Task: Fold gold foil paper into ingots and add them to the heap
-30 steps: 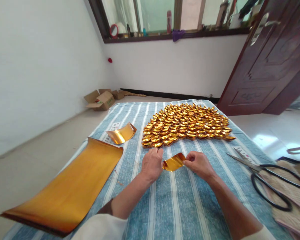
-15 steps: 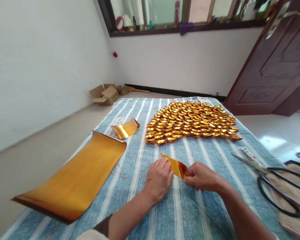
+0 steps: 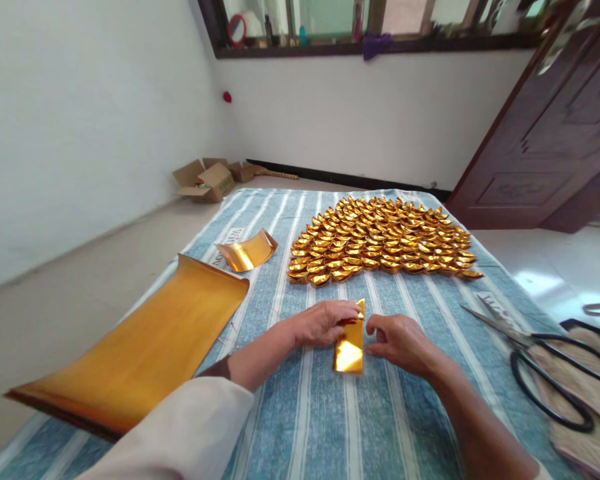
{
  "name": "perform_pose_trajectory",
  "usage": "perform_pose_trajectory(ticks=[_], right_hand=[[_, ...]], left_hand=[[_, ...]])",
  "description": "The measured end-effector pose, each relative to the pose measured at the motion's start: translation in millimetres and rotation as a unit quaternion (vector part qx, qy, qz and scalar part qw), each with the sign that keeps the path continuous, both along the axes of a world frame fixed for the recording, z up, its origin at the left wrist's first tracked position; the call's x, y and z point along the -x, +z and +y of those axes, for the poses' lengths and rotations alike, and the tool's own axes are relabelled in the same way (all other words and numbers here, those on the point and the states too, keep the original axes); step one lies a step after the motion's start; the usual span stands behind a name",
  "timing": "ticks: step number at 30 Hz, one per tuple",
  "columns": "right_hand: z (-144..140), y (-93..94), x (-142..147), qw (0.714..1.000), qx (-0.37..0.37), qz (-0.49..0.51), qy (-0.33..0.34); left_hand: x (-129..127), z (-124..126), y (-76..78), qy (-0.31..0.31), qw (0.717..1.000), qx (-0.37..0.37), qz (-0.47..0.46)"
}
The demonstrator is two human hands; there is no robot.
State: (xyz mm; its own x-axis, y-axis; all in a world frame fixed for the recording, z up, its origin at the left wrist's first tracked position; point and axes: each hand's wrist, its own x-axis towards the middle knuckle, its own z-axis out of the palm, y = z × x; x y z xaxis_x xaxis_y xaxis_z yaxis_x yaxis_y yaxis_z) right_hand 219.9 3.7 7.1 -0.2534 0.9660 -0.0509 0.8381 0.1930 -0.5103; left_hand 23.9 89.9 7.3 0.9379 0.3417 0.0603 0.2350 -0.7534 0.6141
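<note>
A blue-and-white striped cloth (image 3: pixel 380 413) is covering the work surface, which is sitting in a plain room with white walls, a dark wooden door (image 3: pixel 555 133) standing at the right and a window ledge running along the top. An open cardboard box (image 3: pixel 203 180) is lying on the floor by the far wall. Rows of folded gold ingots (image 3: pixel 380 239) are filling the far part of the cloth; a large gold sheet (image 3: pixel 140 347) is curling at the left, with a small curled gold piece (image 3: pixel 247 252) beyond it. Black scissors (image 3: pixel 540 357) are resting at the right, partly on a woven mat cut off by the frame edge.

The left hand (image 3: pixel 323 323) is pressing its fingers down on the upper end of the gold paper (image 3: pixel 350 347), which is lying on the cloth between both hands. The right hand (image 3: pixel 403 340) is curling beside the paper's right edge; whether its fingertips are pinching it is hard to make out.
</note>
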Motion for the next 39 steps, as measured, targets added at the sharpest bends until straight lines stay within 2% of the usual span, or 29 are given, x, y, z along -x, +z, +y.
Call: perform_pose_trajectory(ticks=[3,7,10,13,17,20,25,28,33,36,39], right_hand=[[2.2,-5.2,-1.7,0.994,-0.101,-0.009,0.035],[5.8,-15.7,-5.1,0.977,-0.203,0.006,0.067],[8.3,-20.8,-5.8,0.972,-0.227,0.011,0.060],[9.3,-22.2,-3.3,0.969,-0.237,0.005,0.072],[8.0,-21.9,1.8,0.962,-0.263,-0.012,0.073],[7.8,-22.0,5.1,0.952,-0.300,-0.006,0.059],[11.2,-26.5,11.1,0.951,-0.281,0.023,0.125],[11.4,-29.9,13.9,0.957,-0.257,0.023,0.133],[8.4,-30.6,16.1,0.961,-0.246,0.003,0.125],[7.2,-28.2,17.1,0.963,-0.241,-0.006,0.122],[5.9,-24.3,18.0,0.967,-0.226,-0.020,0.120]], left_hand=[[-9.1,8.9,-2.3,-0.051,0.998,0.002,-0.024],[-15.3,12.7,-6.4,-0.061,0.998,-0.001,-0.035],[-13.1,9.1,-9.6,0.003,0.999,-0.009,-0.046],[-7.0,-0.6,-10.3,0.064,0.995,-0.051,-0.062],[4.2,-20.1,-6.8,0.098,0.991,-0.095,-0.014],[12.3,-31.8,-7.3,0.116,0.989,-0.087,-0.009],[17.8,-31.1,-17.9,0.136,0.987,-0.086,-0.023],[17.5,-27.4,-19.0,0.132,0.986,-0.096,-0.032],[26.2,-43.5,-2.7,0.153,0.983,-0.106,-0.007],[37.8,-59.5,8.4,0.115,0.990,-0.074,0.021],[46.1,-67.6,12.0,0.100,0.990,-0.071,0.066]])
